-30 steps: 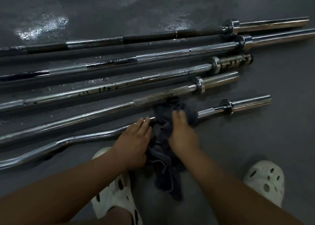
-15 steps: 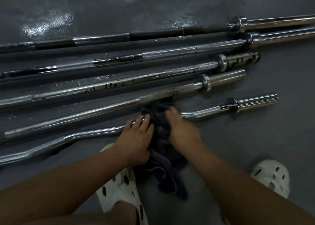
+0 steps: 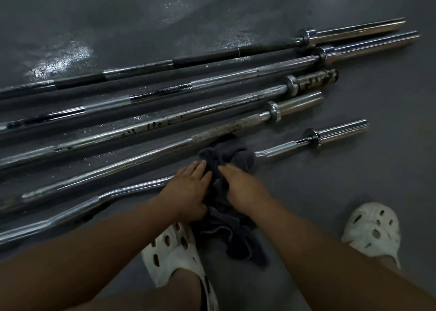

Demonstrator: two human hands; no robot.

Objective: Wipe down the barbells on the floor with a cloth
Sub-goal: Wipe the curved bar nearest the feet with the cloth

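Several steel barbells lie side by side on the grey floor. Nearest me is a bent curl bar point(image 3: 280, 150) with a dark grey cloth point(image 3: 238, 156) bunched over its middle, the cloth's tail trailing toward my feet. My right hand point(image 3: 244, 188) bears down on the cloth over the bar, its fingers dug into the folds. Just left of it, my left hand point(image 3: 187, 190) rests on the curl bar with straight fingers, fingertips touching the cloth's edge. Behind the cloth lies a rust-speckled straight bar point(image 3: 219, 131).
Three more long bars point(image 3: 212, 91) lie farther back, their sleeves pointing right. Wet patches point(image 3: 59, 63) shine on the floor at the left. My feet, in white perforated clogs point(image 3: 175, 258), stand close to the curl bar, the other clog point(image 3: 372, 230) at the right.
My right hand slid the cloth left along the curl bar, away from the collar, then back a little to the right. My left hand stayed on the bar beside it.
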